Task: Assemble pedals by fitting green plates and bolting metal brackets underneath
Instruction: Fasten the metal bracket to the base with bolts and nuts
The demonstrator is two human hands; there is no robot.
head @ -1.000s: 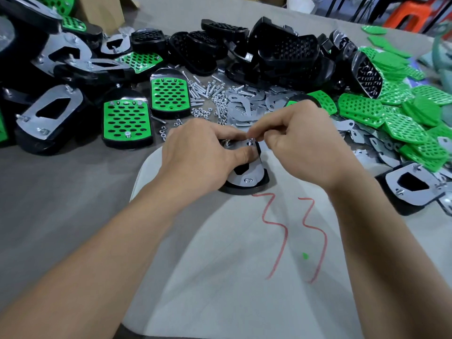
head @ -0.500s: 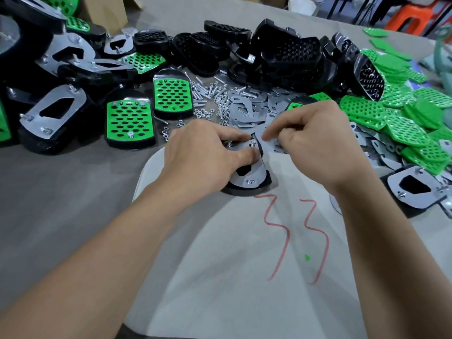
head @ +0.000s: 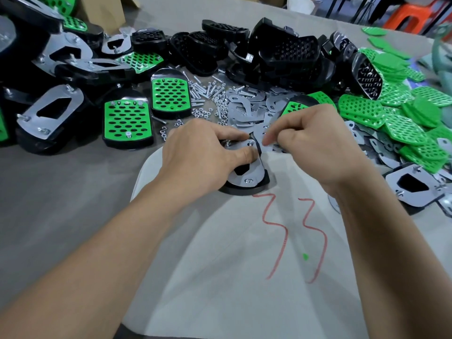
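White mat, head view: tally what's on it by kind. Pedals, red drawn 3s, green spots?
Pedal, bracket side up: 1
Red drawn 3s: 2
Green spot: 1
Total: 4

2 hands (left hand (head: 200, 152), right hand (head: 318, 140)), 1 upside-down pedal (head: 244, 190), 2 green-faced pedals (head: 126, 123) (head: 170, 94) just left of that pedal, bolts (head: 203, 90) behind it, way too many to count
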